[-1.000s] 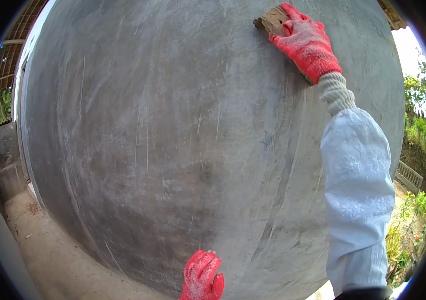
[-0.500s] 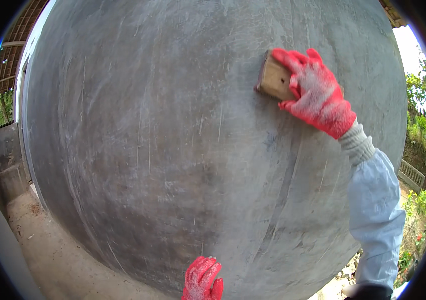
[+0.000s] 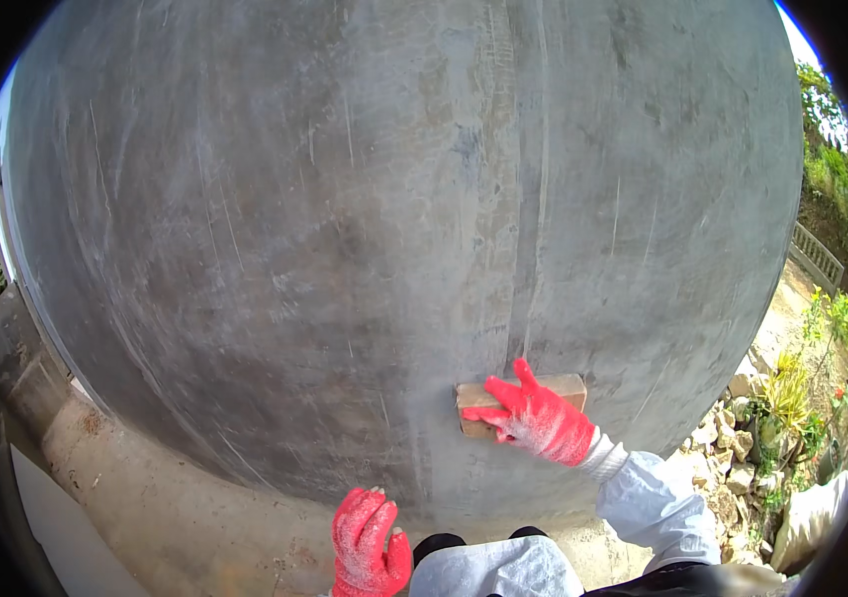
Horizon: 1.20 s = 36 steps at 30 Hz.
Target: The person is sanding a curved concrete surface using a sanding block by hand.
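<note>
My right hand [image 3: 541,418], in a dusty red-coated glove with a pale knit cuff, grips a wooden block [image 3: 571,389] from above. The block lies lengthwise against the lower part of a grey plastered wall [image 3: 344,229], and its contact face is hidden. Low in the picture, my left hand [image 3: 366,545], in a matching glove, is apart from the wall and holds nothing. Its fingers are loosely stretched with the thumb to the side. Thin scratches and a vertical band of darker streaks mark the wall.
Pale ground [image 3: 175,497] runs along the wall's foot. Broken stones [image 3: 737,448] and plants [image 3: 790,390] lie to the right, with a low balustrade [image 3: 816,257] beyond. At the lower left stands a pale flat panel [image 3: 71,527]; a low grey wall [image 3: 11,343] is behind it.
My right hand has moved down the wall with the block, from the upper right to low centre, and the block has turned lengthwise. The view has tilted down, showing more ground.
</note>
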Each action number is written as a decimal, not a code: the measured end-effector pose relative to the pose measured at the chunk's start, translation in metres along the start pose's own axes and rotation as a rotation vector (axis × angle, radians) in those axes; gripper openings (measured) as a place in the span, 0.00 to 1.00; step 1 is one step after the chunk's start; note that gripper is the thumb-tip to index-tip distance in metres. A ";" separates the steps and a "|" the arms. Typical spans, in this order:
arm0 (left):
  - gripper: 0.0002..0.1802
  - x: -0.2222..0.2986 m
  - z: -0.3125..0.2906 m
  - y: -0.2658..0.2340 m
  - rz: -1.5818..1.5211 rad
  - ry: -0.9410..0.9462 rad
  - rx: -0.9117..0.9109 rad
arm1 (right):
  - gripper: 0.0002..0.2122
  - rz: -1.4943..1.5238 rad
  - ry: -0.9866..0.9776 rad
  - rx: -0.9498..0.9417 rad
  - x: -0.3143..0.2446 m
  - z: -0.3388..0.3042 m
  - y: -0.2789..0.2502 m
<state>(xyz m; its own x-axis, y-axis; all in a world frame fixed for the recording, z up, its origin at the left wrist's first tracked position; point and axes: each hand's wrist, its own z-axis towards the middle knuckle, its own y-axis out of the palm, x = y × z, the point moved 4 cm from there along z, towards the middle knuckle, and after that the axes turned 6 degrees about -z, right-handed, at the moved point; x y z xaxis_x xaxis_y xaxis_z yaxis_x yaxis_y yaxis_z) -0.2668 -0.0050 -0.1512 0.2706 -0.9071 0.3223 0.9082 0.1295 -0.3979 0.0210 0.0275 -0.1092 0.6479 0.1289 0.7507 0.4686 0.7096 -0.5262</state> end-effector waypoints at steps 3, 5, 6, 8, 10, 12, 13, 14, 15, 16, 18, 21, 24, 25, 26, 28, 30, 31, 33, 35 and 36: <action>0.24 0.003 0.003 -0.019 0.066 -0.098 0.011 | 0.35 0.269 0.604 0.173 0.075 0.022 -0.066; 0.23 0.004 0.013 -0.002 0.014 -0.050 0.097 | 0.34 0.354 0.917 0.362 0.100 0.046 -0.087; 0.23 0.011 0.021 0.011 -0.039 -0.017 0.056 | 0.34 0.371 0.985 0.430 0.102 0.055 -0.093; 0.22 0.030 0.037 0.037 -0.122 0.053 -0.016 | 0.34 0.208 0.752 0.328 0.058 0.070 -0.068; 0.22 0.048 0.046 0.061 -0.169 0.079 -0.069 | 0.35 0.076 0.459 0.211 -0.007 0.059 -0.016; 0.21 0.052 0.045 0.073 -0.188 0.061 -0.098 | 0.29 0.155 0.293 0.075 -0.056 0.019 0.027; 0.22 0.051 0.042 0.072 -0.170 0.056 -0.104 | 0.30 0.213 0.388 0.109 -0.059 -0.016 0.037; 0.22 0.046 0.038 0.068 -0.149 0.047 -0.108 | 0.32 0.274 0.478 0.143 -0.057 -0.056 0.043; 0.22 0.042 0.035 0.066 -0.145 0.039 -0.114 | 0.35 0.273 0.646 0.164 -0.038 -0.096 0.039; 0.23 0.034 0.031 0.063 -0.109 -0.002 -0.129 | 0.38 0.279 0.808 0.184 -0.015 -0.125 0.033; 0.23 0.018 0.024 0.060 -0.056 -0.077 -0.176 | 0.49 0.119 1.224 0.364 0.049 -0.165 0.000; 0.24 0.021 0.040 0.076 -0.066 -0.079 -0.171 | 0.48 0.010 1.593 0.505 0.118 -0.188 -0.025; 0.24 0.042 0.067 0.110 -0.137 0.050 -0.141 | 0.44 0.110 1.470 0.472 0.120 -0.161 -0.042; 0.24 0.049 0.073 0.121 -0.152 0.089 -0.131 | 0.43 0.175 1.296 0.420 0.103 -0.141 -0.040; 0.24 0.053 0.079 0.133 -0.147 0.074 -0.140 | 0.36 0.189 1.174 0.442 0.067 -0.133 -0.015; 0.24 0.064 0.090 0.149 -0.146 0.059 -0.166 | 0.31 0.298 0.876 0.274 0.010 -0.143 0.027; 0.23 0.060 0.093 0.149 -0.094 0.072 -0.159 | 0.34 0.233 1.037 0.328 0.009 -0.184 0.032; 0.23 0.051 0.091 0.142 -0.053 0.076 -0.152 | 0.36 0.210 1.190 0.419 0.015 -0.208 0.030; 0.25 0.034 0.089 0.126 0.030 0.067 -0.136 | 0.42 -0.097 1.610 0.494 0.055 -0.264 0.019; 0.25 0.022 0.091 0.115 0.099 0.044 -0.108 | 0.48 0.235 2.050 0.686 0.095 -0.314 0.024; 0.25 0.021 0.093 0.116 0.122 0.036 -0.095 | 0.50 0.300 2.186 0.738 0.105 -0.327 0.019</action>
<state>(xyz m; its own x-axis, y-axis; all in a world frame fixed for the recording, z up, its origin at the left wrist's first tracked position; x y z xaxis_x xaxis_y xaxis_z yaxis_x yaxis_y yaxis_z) -0.1263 0.0282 -0.1101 0.3640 -0.9009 0.2363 0.8347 0.2030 -0.5119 0.2943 -0.1725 -0.1707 0.3141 -0.0697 -0.9468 0.3795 0.9234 0.0579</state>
